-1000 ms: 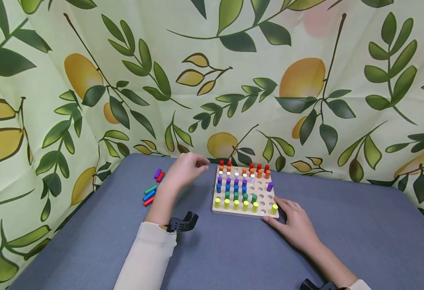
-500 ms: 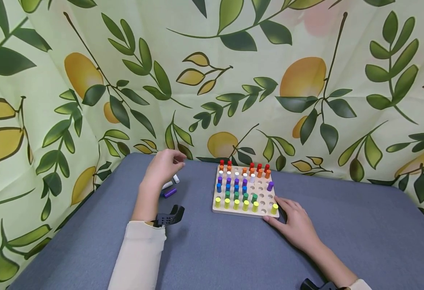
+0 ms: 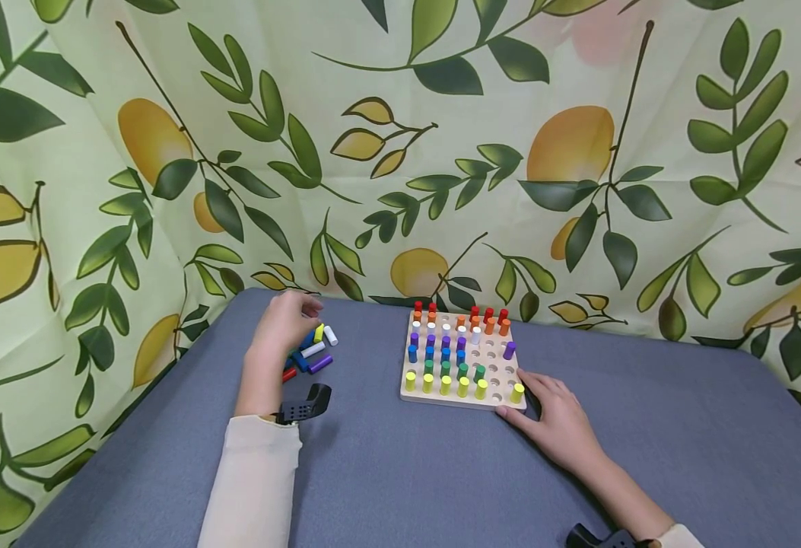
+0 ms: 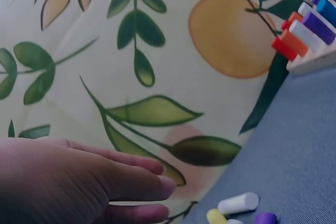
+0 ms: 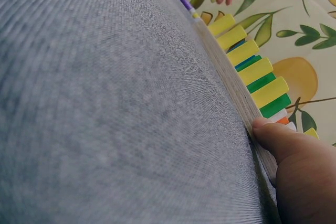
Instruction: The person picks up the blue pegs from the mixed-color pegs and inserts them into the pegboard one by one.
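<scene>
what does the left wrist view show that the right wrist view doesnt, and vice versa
Only the left wrist view shows red pegs and purple pegs standing in the board.

Only the right wrist view shows the right hand, touching the board's edge, and the standing yellow pegs and green pegs.

Both show the left hand, part of the board, some loose pegs, the table and the leaf-print cloth.
</scene>
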Demonstrator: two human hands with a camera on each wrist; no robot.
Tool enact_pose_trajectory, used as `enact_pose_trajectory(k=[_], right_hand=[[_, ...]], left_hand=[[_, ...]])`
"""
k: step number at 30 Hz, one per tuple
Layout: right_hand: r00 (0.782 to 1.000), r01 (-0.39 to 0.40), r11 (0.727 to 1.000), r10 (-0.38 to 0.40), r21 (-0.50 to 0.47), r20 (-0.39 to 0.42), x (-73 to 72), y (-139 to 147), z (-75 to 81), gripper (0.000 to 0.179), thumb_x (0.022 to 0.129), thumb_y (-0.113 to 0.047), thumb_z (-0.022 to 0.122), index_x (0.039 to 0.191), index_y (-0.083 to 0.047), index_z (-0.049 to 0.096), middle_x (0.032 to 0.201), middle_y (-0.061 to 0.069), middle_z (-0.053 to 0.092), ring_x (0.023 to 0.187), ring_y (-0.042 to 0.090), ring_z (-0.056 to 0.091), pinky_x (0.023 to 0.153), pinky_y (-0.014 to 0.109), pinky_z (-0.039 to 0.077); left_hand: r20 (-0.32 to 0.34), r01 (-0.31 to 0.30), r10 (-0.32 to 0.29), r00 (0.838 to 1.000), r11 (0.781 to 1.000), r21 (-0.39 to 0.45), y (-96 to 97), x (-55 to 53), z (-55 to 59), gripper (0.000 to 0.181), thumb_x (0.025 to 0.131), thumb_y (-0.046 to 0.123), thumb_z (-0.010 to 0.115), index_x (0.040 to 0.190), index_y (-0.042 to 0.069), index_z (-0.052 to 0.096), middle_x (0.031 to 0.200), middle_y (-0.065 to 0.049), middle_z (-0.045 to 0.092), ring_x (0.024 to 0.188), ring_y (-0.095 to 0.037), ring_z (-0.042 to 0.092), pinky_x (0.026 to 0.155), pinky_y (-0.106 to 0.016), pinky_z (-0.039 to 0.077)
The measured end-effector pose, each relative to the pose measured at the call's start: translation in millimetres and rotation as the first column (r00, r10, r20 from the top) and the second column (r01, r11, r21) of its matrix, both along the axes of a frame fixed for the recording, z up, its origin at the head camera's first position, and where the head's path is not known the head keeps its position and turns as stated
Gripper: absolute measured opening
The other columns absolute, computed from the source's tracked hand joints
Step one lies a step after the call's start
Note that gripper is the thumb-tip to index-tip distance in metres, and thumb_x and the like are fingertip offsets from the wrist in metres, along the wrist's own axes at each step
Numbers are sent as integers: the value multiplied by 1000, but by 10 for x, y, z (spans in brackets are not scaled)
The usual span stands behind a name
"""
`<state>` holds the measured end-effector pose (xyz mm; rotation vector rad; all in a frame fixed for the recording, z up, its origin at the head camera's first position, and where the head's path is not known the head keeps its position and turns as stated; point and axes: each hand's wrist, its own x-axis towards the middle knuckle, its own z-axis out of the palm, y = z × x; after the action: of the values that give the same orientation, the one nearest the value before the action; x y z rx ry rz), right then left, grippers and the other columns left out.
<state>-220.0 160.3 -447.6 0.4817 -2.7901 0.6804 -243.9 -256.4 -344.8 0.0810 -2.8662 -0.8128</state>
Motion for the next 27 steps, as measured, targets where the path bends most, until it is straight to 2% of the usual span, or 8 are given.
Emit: enact_pose_trajectory(k=[10,15,22,27], right_hand=[[1000,-1,1000,1,3,6,-16,6,-12,79,88,-55,72,141,1,56,136,25,61,127,44,54,101,65,43],[1000,1,1000,-1,9,5,-26,9,-19,80,88,-56,72,141,1,56,136,25,61,126,44,55,101,65,44],[1000,0,1000,0,10,6,-24,7,-14,80,88,-56,72,141,2,56,136,25,61,126,44,55,102,64,43],[1000,0,1000,0,11,0,-25,4,-8,79,88,-55,72,141,2,56,136,25,61,126,44,55,102,64,44]], left_hand=[[68,-37,37,997,999,-5,-116,-24,-129,31,93,5,62,122,-3,70,111,-21,74,103,-34,69,88,-48,55],[89,-81,83,993,996,-33,-133,-36,-181,32,90,8,64,120,1,72,110,-18,75,101,-32,69,84,-46,54],[115,-135,140,984,990,-48,-132,-49,-233,34,86,11,65,118,6,74,105,-14,75,89,-26,65,69,-35,47],[120,-149,154,981,988,-51,-139,-55,-250,34,85,11,65,117,5,74,104,-14,75,87,-26,64,68,-35,46]])
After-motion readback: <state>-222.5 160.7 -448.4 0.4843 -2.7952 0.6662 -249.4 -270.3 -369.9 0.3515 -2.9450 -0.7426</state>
